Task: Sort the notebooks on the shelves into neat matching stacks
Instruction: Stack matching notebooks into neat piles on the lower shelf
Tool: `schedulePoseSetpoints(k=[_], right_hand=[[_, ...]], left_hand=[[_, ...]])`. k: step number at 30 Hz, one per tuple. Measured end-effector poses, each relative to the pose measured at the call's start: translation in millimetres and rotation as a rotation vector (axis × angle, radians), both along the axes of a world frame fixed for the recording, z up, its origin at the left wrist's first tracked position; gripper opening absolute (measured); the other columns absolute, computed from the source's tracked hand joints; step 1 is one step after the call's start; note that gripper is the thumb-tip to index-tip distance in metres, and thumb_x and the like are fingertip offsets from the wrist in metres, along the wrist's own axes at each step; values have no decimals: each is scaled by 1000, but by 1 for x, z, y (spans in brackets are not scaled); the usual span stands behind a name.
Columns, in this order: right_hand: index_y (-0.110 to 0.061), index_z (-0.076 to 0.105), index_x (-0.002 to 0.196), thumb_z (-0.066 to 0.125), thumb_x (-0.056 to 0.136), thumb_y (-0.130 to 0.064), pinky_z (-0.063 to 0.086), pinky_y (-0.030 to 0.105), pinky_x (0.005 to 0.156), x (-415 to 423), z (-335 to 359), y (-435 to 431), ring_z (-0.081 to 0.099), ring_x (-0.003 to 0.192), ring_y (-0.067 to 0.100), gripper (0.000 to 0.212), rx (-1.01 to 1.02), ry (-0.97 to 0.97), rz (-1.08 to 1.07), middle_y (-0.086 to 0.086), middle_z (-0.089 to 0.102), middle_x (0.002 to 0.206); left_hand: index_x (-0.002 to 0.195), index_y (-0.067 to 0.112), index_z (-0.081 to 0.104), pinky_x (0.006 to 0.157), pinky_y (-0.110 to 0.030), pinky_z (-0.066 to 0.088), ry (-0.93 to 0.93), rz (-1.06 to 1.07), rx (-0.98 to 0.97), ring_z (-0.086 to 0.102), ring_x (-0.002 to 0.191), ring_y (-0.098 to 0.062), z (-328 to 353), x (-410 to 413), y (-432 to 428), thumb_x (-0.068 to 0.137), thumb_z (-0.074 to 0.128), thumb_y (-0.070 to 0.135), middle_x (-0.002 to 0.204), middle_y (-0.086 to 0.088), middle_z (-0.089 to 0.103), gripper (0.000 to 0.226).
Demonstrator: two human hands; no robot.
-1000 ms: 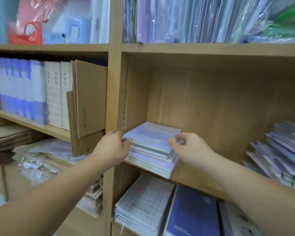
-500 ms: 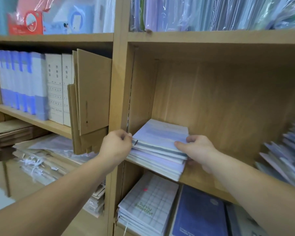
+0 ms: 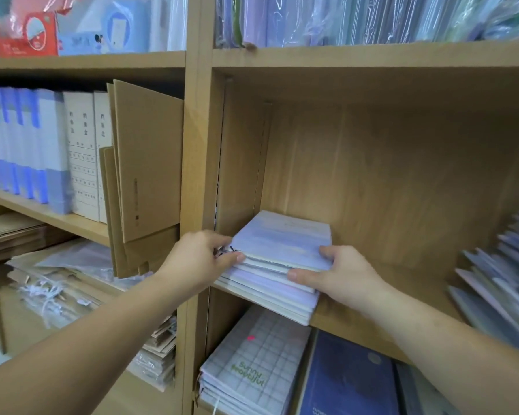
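Moved: both hands sit tighter on the stack than half a second ago; right thumb has slid further along its front edge.
Left hand [image 3: 198,256]: arm comes in from 7 o'clock, wrist straight, fingers curled, thumb and fingertips pinching the left near corner of the upper notebooks.
Right hand [image 3: 339,274]: arm comes in from 4 o'clock, thumb laid flat along the front edge mid-stack, forefinger on the right edge of the top cover, gripping that corner.
Stack of lilac notebooks [image 3: 282,244]: lies flat on the middle shelf board [image 3: 357,327], against the compartment's left wall, edges stepped and uneven.
Grid-cover notebooks [image 3: 252,363]: 6 o'clock of the stack, one shelf down.
Dark blue notebook [image 3: 348,381]: just beside the grid-cover ones, at their 3 o'clock.
Slanted pile [image 3: 498,283]: 3 o'clock, same shelf, blurred.
Cardboard sheets [image 3: 144,163]: 10 o'clock, upright, next compartment.
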State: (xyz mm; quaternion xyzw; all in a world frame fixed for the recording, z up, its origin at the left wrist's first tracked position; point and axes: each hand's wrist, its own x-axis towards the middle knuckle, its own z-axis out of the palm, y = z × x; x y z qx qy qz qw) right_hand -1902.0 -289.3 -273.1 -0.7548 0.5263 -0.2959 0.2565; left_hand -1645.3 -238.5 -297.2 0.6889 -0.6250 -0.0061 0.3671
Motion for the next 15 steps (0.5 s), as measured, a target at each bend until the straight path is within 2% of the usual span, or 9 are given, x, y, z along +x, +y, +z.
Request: schedulePoseSetpoints(k=[2,4,6,8,10,12,13,15], right_hand=[[-23,57,101,86,67,-63,49,17,68,5,-3,-3,57,83,0,61,-80,85,-65,-13,59,103],[-18,64,111,81,64,-73,56,31,81,11,-7,-5,61,93,11,74,-149,143,-110,-6,61,112],[-18,62,129,80,58,-79,54,36,92,12,-7,-5,60,108,17,95,-109,150,-106,-3,59,125],[-23,53,142,83,47,-81,51,34,99,11,-6,-3,56,119,18,115,-47,170,-55,-3,55,134],[-23,51,144,88,44,-76,48,30,102,8,-5,0,55,123,18,119,-43,158,-29,-1,53,140],[-16,44,152,94,51,-63,44,26,102,2,-5,2,52,130,19,123,-23,70,-50,1,48,148],[-14,43,153,96,52,-57,42,25,100,-2,-6,2,52,131,19,122,-28,32,-57,1,48,149],[-14,45,151,99,52,-51,41,25,98,-9,-7,2,53,128,18,119,-29,-20,-77,0,49,147]], left_hand=[[116,16,69,77,-38,54,-31,62,99,67,98,-27,6,-3,-9,95,63,54,106,-7,70,44],[112,14,62,68,-35,50,-77,91,148,65,91,-30,6,-7,-14,100,56,52,98,-6,67,40],[109,18,51,66,-33,47,-83,66,173,61,93,-27,0,-8,-16,100,54,53,99,-1,62,36],[110,23,45,74,-31,49,-23,-13,205,55,98,-18,-4,-5,-11,93,62,59,104,5,57,43],[95,20,51,62,-25,42,43,-78,147,52,76,-9,-3,-2,-4,86,74,55,84,10,55,43],[81,14,53,54,-25,30,-18,-72,49,40,59,-9,-1,-3,2,83,79,51,67,8,47,45],[81,13,55,53,-27,29,-76,-57,12,39,60,-10,-1,-6,5,83,80,51,66,7,47,46],[91,15,61,59,-29,39,-193,-41,-69,46,73,-10,-5,-14,7,85,76,53,74,7,54,41]])
